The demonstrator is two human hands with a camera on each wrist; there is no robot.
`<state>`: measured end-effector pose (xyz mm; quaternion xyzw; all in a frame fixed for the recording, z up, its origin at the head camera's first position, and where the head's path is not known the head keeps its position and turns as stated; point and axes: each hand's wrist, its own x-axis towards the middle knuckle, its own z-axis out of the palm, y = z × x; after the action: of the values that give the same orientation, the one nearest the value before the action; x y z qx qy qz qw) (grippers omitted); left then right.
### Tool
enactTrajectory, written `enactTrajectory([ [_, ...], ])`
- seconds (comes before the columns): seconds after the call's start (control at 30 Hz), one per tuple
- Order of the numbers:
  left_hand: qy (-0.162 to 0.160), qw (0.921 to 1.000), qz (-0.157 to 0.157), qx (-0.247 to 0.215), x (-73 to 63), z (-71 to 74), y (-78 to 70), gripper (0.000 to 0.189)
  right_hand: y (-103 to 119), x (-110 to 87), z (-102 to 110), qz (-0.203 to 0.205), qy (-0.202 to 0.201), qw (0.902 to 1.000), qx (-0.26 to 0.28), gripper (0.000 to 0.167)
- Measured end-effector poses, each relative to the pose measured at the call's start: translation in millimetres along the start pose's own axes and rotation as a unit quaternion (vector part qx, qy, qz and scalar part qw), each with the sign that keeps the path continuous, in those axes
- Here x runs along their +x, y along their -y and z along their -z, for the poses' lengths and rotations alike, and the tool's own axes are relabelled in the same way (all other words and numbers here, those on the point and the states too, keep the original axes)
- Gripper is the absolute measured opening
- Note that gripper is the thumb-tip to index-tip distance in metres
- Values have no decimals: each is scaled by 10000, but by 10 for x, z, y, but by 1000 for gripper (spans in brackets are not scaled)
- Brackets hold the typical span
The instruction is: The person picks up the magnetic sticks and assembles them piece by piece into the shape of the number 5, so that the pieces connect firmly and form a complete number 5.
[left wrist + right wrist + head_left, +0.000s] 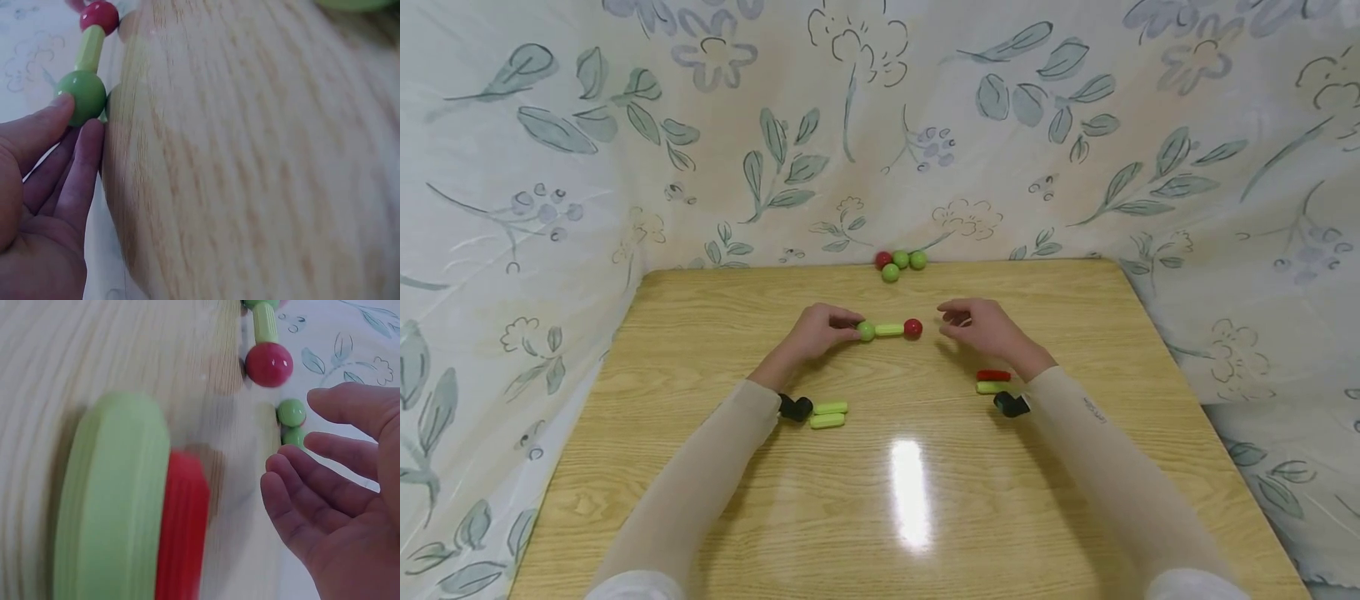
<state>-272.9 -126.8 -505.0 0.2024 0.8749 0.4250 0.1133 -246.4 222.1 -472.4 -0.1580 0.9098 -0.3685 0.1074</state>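
Near the middle of the table, a green ball (867,331), a light-green ribbed stick (890,330) and a red ball (913,328) are joined in a row. The left hand (820,329) pinches the green ball at the row's left end; its thumb lies on the ball (84,97) in the left wrist view. Just right of the red ball is the right hand (988,325), holding nothing, thumb and fingers apart. In the right wrist view a gap shows between its fingertips and the red ball (269,364).
Several balls, green ones (891,272) and a red one (883,260), sit at the table's back edge. Two light-green sticks (828,421) lie by the left wrist. A red stick (994,376) and a light-green stick (992,387) lie by the right wrist. Floral cloth (865,125) hangs behind.
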Motion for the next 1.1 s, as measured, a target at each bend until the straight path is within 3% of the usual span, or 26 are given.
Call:
enactTrajectory([
  [0.3,41,10000,19,-28,8,0,18,32,-111,-224,167,194,209,9982,-518,37],
  [0.7,57,9999,91,7,-1,13,-30,32,-211,-596,314,-292,885,9908,-979,24],
  [1.1,75,9999,107,20,6,11,-63,32,-211,-669,352,-266,1212,9863,-1083,20],
])
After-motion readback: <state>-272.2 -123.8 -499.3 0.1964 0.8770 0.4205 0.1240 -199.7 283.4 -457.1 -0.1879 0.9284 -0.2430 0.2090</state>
